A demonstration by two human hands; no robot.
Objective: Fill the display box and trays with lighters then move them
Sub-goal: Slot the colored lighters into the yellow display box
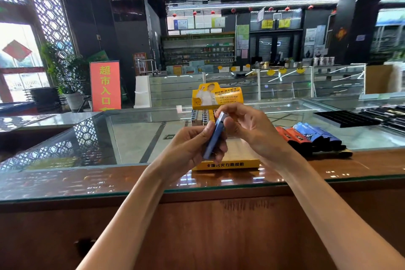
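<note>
Two bare forearms (131, 215) come up from the bottom edge, closest of all, crossing the wooden front of the glass-topped counter (131, 180); they meet in the middle, over the yellow display box (228, 164); the left hand (188, 144) has its grip wrapped around the lower half of a blue lighter (215, 136), fingers curled round it; the right hand (249, 129) keeps a narrow grip on the upper end, fingertips pinching near the cap; the lighter is tilted, its top leaning away and to the right, held in the air above the box; the box sits on the glass just past the wooden edge, its printed header card (217, 94) upright at the back; a row of lighters (202, 116) stands packed at the rear of the box, partly hidden by the hands; how full the front part is cannot be told; to the right on the glass lie loose lighters (306, 136), orange ones then blue ones, side by side, near the box; farther right a black tray (346, 118) lies flat on the counter, well apart from the box; off to the left, beyond the counter, a red sign (105, 85) stands beside a potted plant (70, 76).
</note>
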